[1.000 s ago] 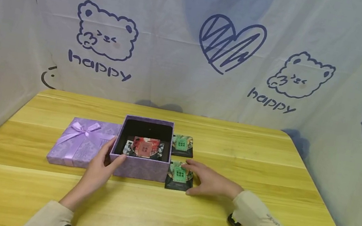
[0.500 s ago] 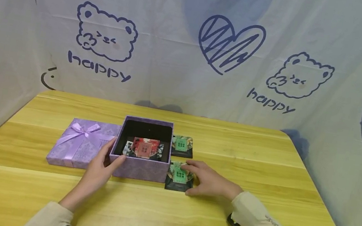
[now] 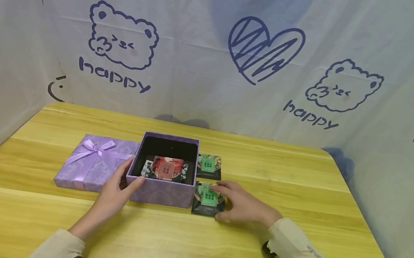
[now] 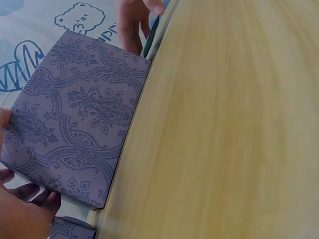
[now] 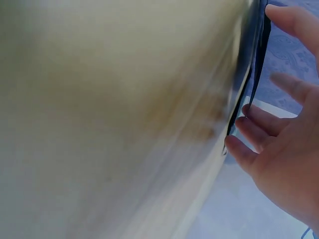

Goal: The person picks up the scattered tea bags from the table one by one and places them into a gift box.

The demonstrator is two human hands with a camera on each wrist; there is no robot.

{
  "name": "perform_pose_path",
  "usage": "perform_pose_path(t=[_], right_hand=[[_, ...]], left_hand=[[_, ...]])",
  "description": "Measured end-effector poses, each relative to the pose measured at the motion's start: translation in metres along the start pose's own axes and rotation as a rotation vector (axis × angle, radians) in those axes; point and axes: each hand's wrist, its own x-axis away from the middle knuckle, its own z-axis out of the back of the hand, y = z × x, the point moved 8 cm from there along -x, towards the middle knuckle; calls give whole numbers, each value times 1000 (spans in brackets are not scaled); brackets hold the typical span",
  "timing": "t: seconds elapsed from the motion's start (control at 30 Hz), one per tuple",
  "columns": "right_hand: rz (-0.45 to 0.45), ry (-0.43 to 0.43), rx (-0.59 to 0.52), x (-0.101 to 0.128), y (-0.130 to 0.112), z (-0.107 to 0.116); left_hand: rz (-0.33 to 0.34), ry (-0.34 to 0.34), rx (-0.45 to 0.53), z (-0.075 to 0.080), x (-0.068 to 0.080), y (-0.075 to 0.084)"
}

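Left hand (image 3: 116, 191): forearm stretched forward over the desk (image 3: 302, 193), thumb and fingers gripping the near-left corner of the open purple gift box (image 3: 161, 192).
Right hand (image 3: 245, 205): fingers curled, pinching the near dark packet (image 3: 207, 201), lying just right of the box.

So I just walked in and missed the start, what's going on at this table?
A person is working at a wooden table with an open purple box. The left hand holds the box's near left corner. The right hand pinches a dark packet lying right beside the box. A red packet already lies inside the box, and another dark packet lies behind the first. The lid, with its bow, lies left of the box.
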Motion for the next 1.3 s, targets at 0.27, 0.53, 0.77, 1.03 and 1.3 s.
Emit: perform_pose_path(t=[0.27,0.53,0.77,1.03,1.3], right_hand=[[8,45,15,-3,2,10],[51,90,-8,-1,1,22],[54,129,-23,3,4,33],[53,174,-28,7,6,45],[56,210,-43,8,4,58]], left_hand=[[-3,0,-18,1,-1,0],[-9,1,-1,0,0,2],[-9,1,-8,0,0,2],[1,1,-7,0,1,2],[1,-2,-1,0,1,3]])
